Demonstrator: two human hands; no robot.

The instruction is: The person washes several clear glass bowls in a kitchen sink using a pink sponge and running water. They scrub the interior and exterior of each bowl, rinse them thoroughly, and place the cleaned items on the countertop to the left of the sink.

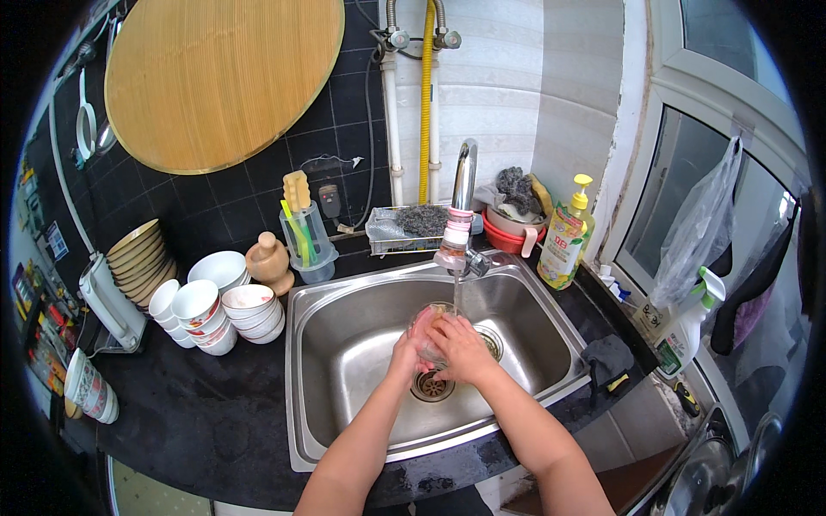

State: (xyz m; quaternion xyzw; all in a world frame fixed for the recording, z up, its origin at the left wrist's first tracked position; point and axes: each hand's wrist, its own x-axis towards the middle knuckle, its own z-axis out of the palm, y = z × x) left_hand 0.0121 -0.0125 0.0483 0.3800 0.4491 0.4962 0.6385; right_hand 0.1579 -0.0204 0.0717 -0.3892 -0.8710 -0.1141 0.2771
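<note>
Two bare arms (354, 447) reach up from the bottom edge into the sink (353, 340). The left hand (409, 354) has its fingers curled round a see-through thing, most likely a glass (441, 311). The right hand (467, 353) bends its fingers over the other side, so both hands grip it. The glass is near the middle of the sink, close to a round drain (431, 390) and right by a thin stream of water (457, 291).

Wet glass is likely slippery, so a snug hold seems best, not a hard squeeze. Turning it slowly should let water reach all round, and holding it low should make a slip less bad.

Shiny, smooth metal makes up the sink. Over it, the silver tap (466, 168) bends like a cane. Behind sits a curly grey scrubber (420, 221). On the right stands a soap bottle (568, 236). On the left are smooth, round bowls (196, 303) in stacks and a wooden pot (269, 265). High up is a big round board (224, 77) of stripy wood.
</note>
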